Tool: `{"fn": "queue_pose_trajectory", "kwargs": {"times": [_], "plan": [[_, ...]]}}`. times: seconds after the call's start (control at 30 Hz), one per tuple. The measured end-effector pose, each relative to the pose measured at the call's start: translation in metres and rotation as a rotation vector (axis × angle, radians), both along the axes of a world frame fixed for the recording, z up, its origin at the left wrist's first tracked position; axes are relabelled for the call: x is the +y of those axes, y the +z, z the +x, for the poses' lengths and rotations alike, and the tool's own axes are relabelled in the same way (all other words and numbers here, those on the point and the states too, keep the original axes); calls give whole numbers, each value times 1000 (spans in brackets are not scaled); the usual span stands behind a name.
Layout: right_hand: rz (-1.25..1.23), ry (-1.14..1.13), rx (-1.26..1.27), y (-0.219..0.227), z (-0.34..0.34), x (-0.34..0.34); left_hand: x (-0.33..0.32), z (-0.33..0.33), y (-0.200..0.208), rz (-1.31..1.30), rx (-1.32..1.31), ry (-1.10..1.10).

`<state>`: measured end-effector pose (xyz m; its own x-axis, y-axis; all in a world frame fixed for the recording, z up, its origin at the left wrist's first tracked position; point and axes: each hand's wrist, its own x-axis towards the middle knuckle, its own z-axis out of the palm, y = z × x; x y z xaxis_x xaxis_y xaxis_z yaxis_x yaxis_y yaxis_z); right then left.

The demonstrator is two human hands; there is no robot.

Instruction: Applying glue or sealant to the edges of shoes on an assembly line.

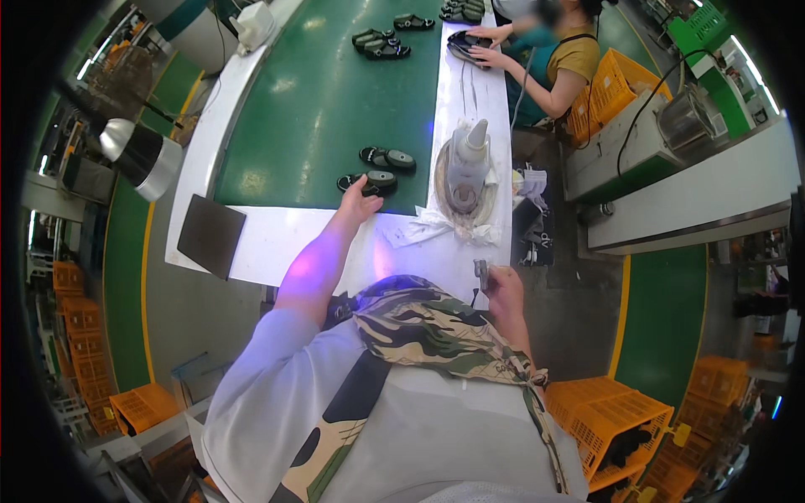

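My left hand (360,203) reaches to the near end of a green belt surface (319,109). Its thumb and fingers close on the edge of a dark strapped shoe (377,182), which lies on its side with the sole partly showing. Just beyond it is a matching shoe (389,158). By the table's near right corner, my right hand (506,292) is closed round a small grey tool (481,275) whose exact kind I cannot make out. A white squeeze bottle with a pointed nozzle (470,159) stands on a round dish (447,189) on the white table strip.
Crumpled white cloth (436,228) lies beside the dish. At the far right a co-worker's hands (493,49) rest on dark shoes (466,49). More shoes (381,44) sit farther up the belt. A dark square plate (211,236) is at the left corner; an orange crate (608,423) stands behind my right side.
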<state>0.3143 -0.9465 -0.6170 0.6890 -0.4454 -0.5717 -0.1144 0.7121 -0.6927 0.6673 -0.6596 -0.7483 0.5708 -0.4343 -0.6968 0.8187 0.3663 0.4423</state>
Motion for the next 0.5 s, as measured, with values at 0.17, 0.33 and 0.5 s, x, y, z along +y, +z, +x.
{"fn": "queue_pose_trajectory", "kwargs": {"times": [0.17, 0.33, 0.5], "plan": [[6, -88, 100, 7, -2, 29, -25, 21, 17, 238, 180, 221], [-25, -141, 139, 11, 1, 45, -35, 76, 15, 293, 218, 107], [-55, -212, 188, 20, 6, 52, -38, 112, 16, 342, 170, 32]]}}
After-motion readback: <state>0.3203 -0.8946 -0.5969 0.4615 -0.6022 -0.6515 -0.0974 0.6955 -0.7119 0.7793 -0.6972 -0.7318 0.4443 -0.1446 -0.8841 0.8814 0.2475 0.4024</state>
